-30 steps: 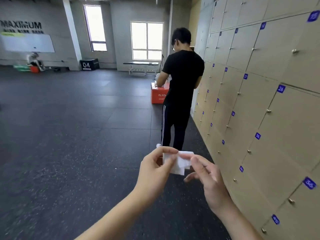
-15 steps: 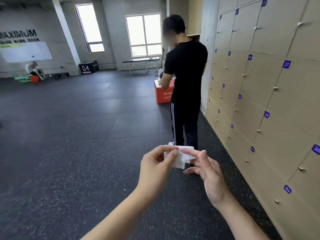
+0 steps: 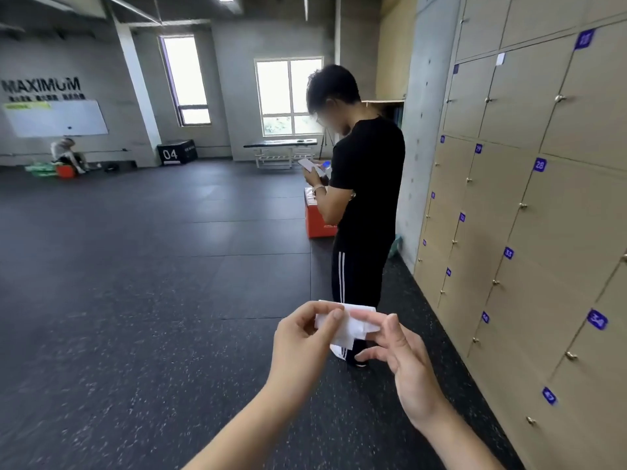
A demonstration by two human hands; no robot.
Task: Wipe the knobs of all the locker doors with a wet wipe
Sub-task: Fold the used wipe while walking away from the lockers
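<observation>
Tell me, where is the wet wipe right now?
In the head view, the wet wipe is low in the middle, pinched between the left hand and right hand, left of the lockers.

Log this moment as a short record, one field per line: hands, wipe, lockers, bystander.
left hand: left hand pinches the wet wipe
right hand: right hand pinches its other end
wipe: white, folded, touching no knob
lockers: numbered doors on the right, knob by door 33
bystander: person in black ahead, looking at a phone
</observation>
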